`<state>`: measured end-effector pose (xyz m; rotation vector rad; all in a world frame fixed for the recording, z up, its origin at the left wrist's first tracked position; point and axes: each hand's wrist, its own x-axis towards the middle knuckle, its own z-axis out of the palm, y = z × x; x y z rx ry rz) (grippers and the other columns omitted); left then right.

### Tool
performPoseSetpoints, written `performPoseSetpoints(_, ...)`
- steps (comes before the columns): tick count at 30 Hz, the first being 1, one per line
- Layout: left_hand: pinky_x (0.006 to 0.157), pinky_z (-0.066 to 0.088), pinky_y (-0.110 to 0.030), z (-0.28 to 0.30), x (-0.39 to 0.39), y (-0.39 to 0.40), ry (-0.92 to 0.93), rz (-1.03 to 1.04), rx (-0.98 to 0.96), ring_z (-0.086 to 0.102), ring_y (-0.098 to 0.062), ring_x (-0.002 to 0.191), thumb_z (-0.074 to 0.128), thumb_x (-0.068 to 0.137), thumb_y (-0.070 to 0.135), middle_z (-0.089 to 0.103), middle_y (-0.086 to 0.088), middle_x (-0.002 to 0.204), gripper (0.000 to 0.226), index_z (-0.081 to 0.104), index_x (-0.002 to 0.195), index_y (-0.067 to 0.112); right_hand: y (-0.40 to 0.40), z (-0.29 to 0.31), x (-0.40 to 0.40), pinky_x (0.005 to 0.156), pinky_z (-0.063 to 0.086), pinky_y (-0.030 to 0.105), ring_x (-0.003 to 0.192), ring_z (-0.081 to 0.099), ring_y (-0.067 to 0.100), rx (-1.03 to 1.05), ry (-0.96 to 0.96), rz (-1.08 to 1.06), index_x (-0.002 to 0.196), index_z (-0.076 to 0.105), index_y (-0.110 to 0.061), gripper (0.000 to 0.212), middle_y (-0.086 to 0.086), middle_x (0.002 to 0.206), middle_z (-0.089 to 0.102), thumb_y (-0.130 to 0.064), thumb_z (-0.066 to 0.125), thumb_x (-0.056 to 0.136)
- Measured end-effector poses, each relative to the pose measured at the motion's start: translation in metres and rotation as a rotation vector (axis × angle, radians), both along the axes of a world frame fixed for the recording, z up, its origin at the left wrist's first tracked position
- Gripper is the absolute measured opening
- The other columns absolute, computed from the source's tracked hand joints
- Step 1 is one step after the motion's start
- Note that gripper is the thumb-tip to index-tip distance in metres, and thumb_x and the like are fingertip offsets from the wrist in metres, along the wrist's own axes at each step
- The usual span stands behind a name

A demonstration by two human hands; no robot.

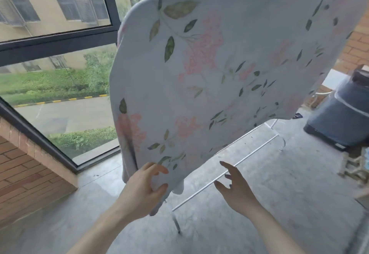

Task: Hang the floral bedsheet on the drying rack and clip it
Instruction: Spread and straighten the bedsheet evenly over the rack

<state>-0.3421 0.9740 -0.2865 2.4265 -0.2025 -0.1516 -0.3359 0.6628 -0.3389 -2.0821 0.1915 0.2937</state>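
A pale blue floral bedsheet (219, 64), printed with pink blossom clusters and green leaves, hangs draped over the top of a white metal drying rack (229, 176), its upper edge stretched fairly straight and its body falling in a broad, mostly smooth panel. The sheet's lower edge slants, dropping lowest at its left corner, where the cloth bunches in folds. The left hand (139, 192) is at that low corner, thumb and fingers curled around the hem in a pinch. The right hand (237, 192) hovers just right of the sheet's lower edge, fingers spread and relaxed, holding nothing and not touching the cloth. Below the sheet, the rack's thin white rails and one leg show against a grey concrete floor (259, 213). Left of the sheet, large dark-framed windows (60, 44) look out on a beige building, grass and a road, above a low brick wall (24, 174). Right of the sheet stands a dark grey bin (343, 114) near a brick wall, with blurred clutter beside it. Bare floor lies in front of the sheet, between the person and the rack.
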Motion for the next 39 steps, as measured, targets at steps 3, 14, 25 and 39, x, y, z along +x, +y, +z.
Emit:
performPoseSetpoints(3, 0.074, 0.061, -0.039, -0.004, 0.014, -0.050, 0.071, 0.017, 0.030, 0.069, -0.008, 0.093, 0.063, 0.090, 0.044, 0.053, 0.029, 0.116, 0.023, 0.056, 0.112, 0.050, -0.045, -0.001, -0.001, 0.103, 0.045, 0.028, 0.126, 0.051, -0.001, 0.006, 0.018, -0.007, 0.143, 0.039, -0.051, 0.059, -0.027, 0.146, 0.038, -0.032, 0.068, 0.096)
performPoseSetpoints(14, 0.083, 0.036, -0.010, -0.017, 0.069, -0.254, 0.059, -0.066, 0.030, 0.051, 0.006, 0.113, 0.068, 0.094, 0.042, 0.049, 0.030, 0.123, 0.023, 0.054, 0.111, 0.050, -0.253, 0.001, 0.027, 0.084, 0.048, 0.015, 0.115, 0.055, -0.008, -0.044, 0.026, -0.028, 0.141, 0.041, -0.049, 0.055, -0.025, 0.144, 0.040, -0.033, 0.067, 0.096)
performPoseSetpoints(25, 0.087, 0.039, -0.017, -0.004, 0.144, -0.379, 0.053, -0.094, 0.058, 0.051, 0.005, 0.115, 0.068, 0.094, 0.042, 0.049, 0.030, 0.125, 0.022, 0.058, 0.113, 0.045, -0.382, 0.028, 0.084, 0.078, 0.048, 0.012, 0.115, 0.053, -0.010, 0.008, -0.044, -0.075, 0.143, 0.040, -0.049, 0.053, -0.031, 0.140, 0.040, -0.036, 0.065, 0.098)
performPoseSetpoints(39, 0.093, 0.036, -0.016, 0.006, 0.328, -0.598, -0.003, -0.137, -0.003, 0.053, 0.000, 0.113, 0.070, 0.094, 0.039, 0.053, 0.024, 0.124, 0.024, 0.060, 0.115, 0.042, -0.569, 0.054, 0.242, 0.095, 0.049, 0.023, 0.114, 0.054, -0.011, -0.067, -0.091, -0.116, 0.136, 0.042, -0.055, 0.051, -0.034, 0.138, 0.040, -0.037, 0.066, 0.096)
